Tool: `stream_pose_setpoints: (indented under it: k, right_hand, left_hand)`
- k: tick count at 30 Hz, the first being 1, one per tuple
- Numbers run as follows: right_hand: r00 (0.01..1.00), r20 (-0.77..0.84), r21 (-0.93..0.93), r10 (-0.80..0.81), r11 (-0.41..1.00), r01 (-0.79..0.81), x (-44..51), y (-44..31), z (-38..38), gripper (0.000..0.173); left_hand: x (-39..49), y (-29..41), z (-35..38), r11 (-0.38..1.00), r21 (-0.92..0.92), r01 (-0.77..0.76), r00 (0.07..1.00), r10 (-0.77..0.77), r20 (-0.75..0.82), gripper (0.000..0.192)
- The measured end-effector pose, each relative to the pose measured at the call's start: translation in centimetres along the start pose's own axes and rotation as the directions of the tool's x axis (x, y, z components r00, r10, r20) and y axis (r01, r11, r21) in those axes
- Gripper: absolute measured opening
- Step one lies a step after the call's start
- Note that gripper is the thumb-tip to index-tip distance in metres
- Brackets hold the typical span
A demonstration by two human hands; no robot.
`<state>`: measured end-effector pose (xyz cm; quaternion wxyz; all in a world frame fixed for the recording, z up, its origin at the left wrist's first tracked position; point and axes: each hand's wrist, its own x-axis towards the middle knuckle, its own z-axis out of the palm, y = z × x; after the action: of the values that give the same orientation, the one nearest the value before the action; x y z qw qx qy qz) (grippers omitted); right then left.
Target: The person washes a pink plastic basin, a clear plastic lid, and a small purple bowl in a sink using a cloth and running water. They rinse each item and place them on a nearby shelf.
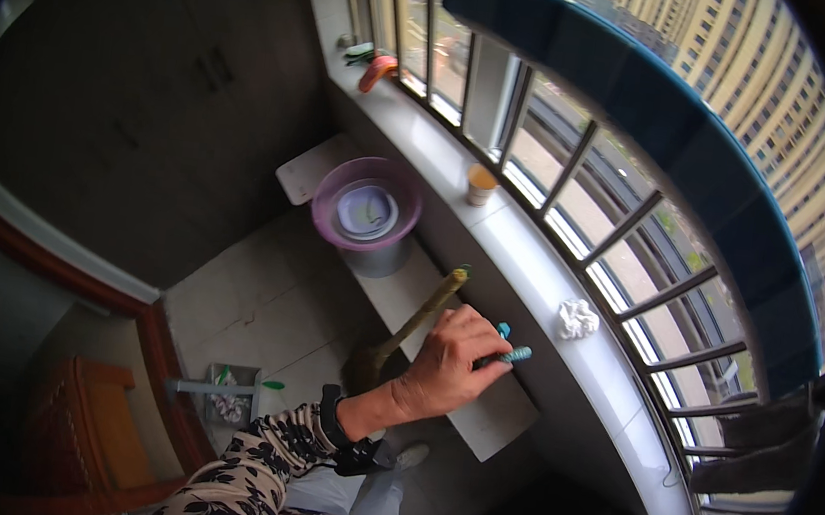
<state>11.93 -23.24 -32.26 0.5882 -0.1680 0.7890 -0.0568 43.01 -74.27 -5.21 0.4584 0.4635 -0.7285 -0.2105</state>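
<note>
My left hand (458, 357) reaches out over the low bench, back of the hand up. Its thumb and fingers pinch a small dark object with turquoise ends (518, 354); its kind cannot be told. Just left of the hand, a broom with a yellowish handle (426, 309) slants down towards the floor, its dark head (364, 369) partly in shadow. Whether the hand touches the broom is not clear. My right hand is out of view.
A pale low bench (490, 416) runs below the white windowsill (519, 250). A purple basin (322, 224) sits on a bucket. The sill holds a paper cup (480, 185) and a crumpled white cloth (577, 319). A dustpan (244, 375) with litter lies near the doorway.
</note>
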Motion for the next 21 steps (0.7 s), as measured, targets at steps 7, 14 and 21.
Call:
stream_pose_setpoints:
  k: [7, 14, 21]
  right_hand:
    - [0.969, 0.240, -0.365, -0.049, 0.921, 0.137, 7.4, -13.5, -6.3, 0.023]
    - [0.912, 0.383, -0.612, -0.150, 0.697, 0.372, 9.6, -32.6, 0.1, 0.021]
    - [0.834, 0.535, -0.708, -0.138, 0.465, 0.531, 5.6, -40.7, 14.3, 0.019]
  left_hand:
    - [-14.4, 1.3, -12.1, 0.942, 0.089, 0.323, 0.942, -0.329, 0.065, 0.013]
    - [-30.3, -0.7, -23.9, 0.686, 0.188, 0.703, 0.642, -0.499, -0.581, 0.010]
    - [-47.4, -6.4, -39.3, 0.428, -0.245, 0.870, -0.024, -0.460, -0.888, 0.016]
